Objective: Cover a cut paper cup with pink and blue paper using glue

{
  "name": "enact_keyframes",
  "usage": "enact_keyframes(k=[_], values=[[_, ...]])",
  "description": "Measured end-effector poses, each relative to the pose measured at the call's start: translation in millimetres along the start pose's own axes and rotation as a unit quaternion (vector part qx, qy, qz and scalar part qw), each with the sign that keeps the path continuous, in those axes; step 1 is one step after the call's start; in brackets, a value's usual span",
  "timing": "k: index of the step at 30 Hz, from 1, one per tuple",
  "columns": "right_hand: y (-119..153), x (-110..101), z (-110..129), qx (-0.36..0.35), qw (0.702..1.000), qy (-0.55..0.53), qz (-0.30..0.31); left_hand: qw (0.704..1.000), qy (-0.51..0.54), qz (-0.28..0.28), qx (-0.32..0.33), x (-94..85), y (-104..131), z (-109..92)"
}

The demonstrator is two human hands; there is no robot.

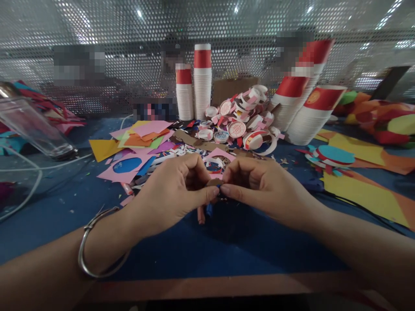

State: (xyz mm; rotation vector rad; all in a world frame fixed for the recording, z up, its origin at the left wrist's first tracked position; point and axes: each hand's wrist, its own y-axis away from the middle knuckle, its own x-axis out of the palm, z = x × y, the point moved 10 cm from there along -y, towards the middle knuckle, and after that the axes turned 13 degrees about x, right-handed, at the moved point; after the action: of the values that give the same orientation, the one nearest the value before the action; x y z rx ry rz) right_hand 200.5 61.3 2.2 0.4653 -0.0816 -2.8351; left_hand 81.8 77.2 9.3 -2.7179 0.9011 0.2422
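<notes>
My left hand [173, 185] and my right hand [267, 185] meet over the near middle of the table, thumbs and fingers pinched. Between the fingertips is a small brown piece [214, 182], perhaps card, with a bit of blue on it; my fingers cover most of it. Just below lie a reddish-brown stick [201, 215] and a blue stick [209, 210], partly hidden by my left thumb. Beyond the fingertips, a pink sheet [218, 153] lies under a white paper ring [214, 165]. A silver bangle [84, 250] circles my left wrist.
Paper scraps and a heap of cut paper-cup pieces [236, 129] lie ahead. Stacked paper cups [202, 86] stand behind, with more leaning stacks [301, 116] at right. Coloured sheets [366, 194], a black cable [356, 205], a glass bottle [35, 125] and white cords [39, 172] flank the hands.
</notes>
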Motion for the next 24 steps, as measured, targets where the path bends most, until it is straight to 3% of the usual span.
enact_keyframes(k=[14, 24], values=[[1.2, 2.2, 1.8, -0.006, 1.0, 0.02, 0.006, 1.0, -0.005, -0.017, 0.019, -3.2, -4.6, -3.7], [1.5, -5.3, 8.6, -0.023, 0.998, 0.052, -0.033, 0.996, -0.071, 0.052, -0.016, -2.1, -4.3, 1.2]])
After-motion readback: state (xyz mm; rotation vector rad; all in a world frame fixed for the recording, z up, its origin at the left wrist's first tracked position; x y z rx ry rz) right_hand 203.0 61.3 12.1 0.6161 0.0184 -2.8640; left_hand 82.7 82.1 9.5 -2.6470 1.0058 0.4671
